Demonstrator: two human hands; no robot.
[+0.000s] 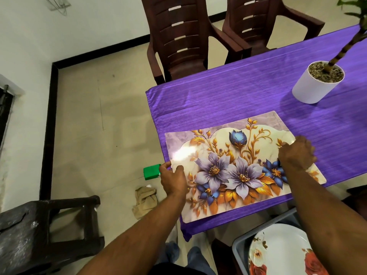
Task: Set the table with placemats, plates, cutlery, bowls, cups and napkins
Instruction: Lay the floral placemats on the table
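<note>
A glossy placemat (234, 167) printed with purple and blue flowers and gold leaves lies flat on the purple tablecloth (248, 92) near the table's front corner. My left hand (173, 179) pinches the mat's left edge, thumb on top. My right hand (296, 152) rests on the mat's right part, fingers curled at its far edge. A white plate with red roses (278, 253) lies in a grey tub (238, 253) at the lower right, below the table edge.
A white pot with a plant (317, 84) stands on the table at the right. Two brown plastic chairs (178, 36) face the far side. On the floor lie a green box (152, 171) and a crumpled cloth (145, 199). A dark stool (49, 231) stands at the lower left.
</note>
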